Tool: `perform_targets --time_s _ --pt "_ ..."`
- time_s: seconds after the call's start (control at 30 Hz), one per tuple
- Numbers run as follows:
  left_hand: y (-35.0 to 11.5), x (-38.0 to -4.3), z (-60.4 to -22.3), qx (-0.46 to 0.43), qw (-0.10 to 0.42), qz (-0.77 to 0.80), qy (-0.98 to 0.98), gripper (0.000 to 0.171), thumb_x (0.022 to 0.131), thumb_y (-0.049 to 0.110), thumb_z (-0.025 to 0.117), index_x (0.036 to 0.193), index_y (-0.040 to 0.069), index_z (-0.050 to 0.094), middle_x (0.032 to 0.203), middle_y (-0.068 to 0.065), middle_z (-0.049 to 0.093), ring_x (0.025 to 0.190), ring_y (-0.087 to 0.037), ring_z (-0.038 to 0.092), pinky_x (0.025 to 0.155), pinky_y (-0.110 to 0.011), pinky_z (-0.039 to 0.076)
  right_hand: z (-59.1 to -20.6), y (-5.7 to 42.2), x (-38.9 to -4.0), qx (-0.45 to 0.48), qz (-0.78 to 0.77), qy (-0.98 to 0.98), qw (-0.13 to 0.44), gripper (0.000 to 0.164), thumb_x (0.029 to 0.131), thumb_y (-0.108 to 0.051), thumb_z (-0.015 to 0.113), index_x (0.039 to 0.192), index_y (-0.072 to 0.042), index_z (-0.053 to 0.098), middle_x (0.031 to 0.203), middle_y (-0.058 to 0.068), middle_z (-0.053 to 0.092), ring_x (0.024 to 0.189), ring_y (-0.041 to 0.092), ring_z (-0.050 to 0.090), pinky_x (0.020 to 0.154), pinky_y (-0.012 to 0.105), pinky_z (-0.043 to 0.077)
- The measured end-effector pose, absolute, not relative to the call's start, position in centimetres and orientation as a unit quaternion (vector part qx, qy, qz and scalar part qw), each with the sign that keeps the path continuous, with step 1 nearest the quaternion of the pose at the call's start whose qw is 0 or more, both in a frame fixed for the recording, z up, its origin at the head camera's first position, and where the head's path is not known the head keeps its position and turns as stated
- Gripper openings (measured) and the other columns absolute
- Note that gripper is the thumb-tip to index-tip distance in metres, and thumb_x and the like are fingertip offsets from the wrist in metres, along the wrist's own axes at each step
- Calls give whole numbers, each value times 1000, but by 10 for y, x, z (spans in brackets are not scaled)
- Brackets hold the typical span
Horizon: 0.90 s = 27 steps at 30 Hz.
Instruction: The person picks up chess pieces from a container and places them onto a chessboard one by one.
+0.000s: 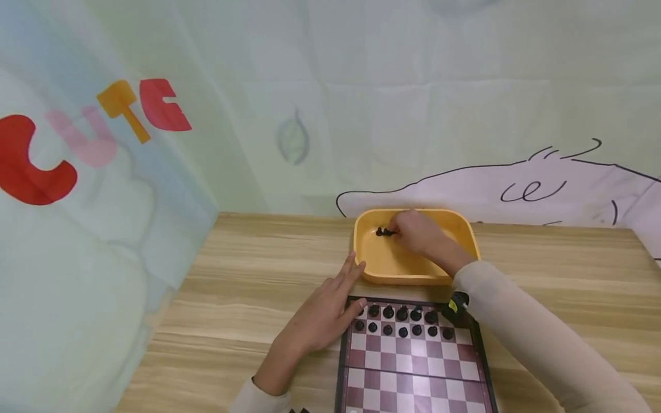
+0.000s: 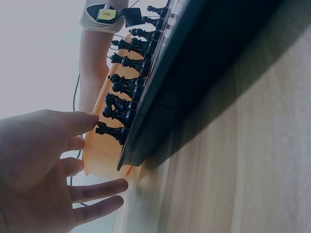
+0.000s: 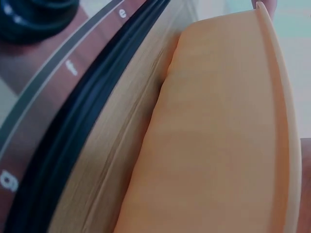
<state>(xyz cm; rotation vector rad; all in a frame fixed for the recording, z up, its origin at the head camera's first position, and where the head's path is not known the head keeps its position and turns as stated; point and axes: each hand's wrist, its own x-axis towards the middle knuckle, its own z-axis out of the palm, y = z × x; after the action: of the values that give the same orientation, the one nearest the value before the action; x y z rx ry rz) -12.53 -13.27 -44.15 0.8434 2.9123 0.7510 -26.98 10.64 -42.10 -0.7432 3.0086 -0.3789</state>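
Observation:
My right hand (image 1: 415, 232) reaches down into a yellow tray (image 1: 392, 280), and its curled fingertips pinch at a small black chess piece (image 1: 388, 232) on the tray's left side. Another black piece (image 1: 379, 232) lies just beside it. With fingers spread, my left hand (image 1: 322, 312) rests at the tray's lower left corner, its thumb over the chessboard's corner. On the chessboard (image 1: 403, 362), black chess pieces (image 2: 112, 132) stand upright in two rows along the far edge. The right fingers are out of sight behind the tray wall (image 3: 233, 121) in the right wrist view.
The board lies on a wood-grain table (image 1: 222, 321), just nearer than the tray. A printed cloth (image 1: 387, 115) hangs behind the table. A wrist device (image 1: 457, 304) on the right sleeve hangs over the board's far right corner, hiding part of it.

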Motion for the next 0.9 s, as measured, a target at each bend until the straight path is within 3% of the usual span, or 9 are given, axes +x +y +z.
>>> perform_targets --time_s 0.37,0.73,0.9 --pt "-132 -126 -441 271 6 244 931 68 98 44 44 152 35 3 158 4 -4 129 -22 36 101 -43 33 -419 112 -266 -230 -117 966 5 12 82 -8 66 94 -9 68 90 2 64 76 16 52 71 32 46" --pt "-131 -125 -440 265 11 243 933 68 97 48 42 151 36 2 156 10 -9 131 -22 34 102 -43 32 -419 115 -265 -247 -122 961 -7 10 80 -10 70 89 -8 67 87 2 64 75 15 53 71 32 47" --pt "-131 -125 -442 263 14 241 934 69 97 47 43 151 36 1 158 6 -6 131 -22 33 102 -43 32 -421 118 -263 -249 -134 959 -8 9 79 -11 71 87 -9 66 85 2 64 74 15 53 69 32 47"
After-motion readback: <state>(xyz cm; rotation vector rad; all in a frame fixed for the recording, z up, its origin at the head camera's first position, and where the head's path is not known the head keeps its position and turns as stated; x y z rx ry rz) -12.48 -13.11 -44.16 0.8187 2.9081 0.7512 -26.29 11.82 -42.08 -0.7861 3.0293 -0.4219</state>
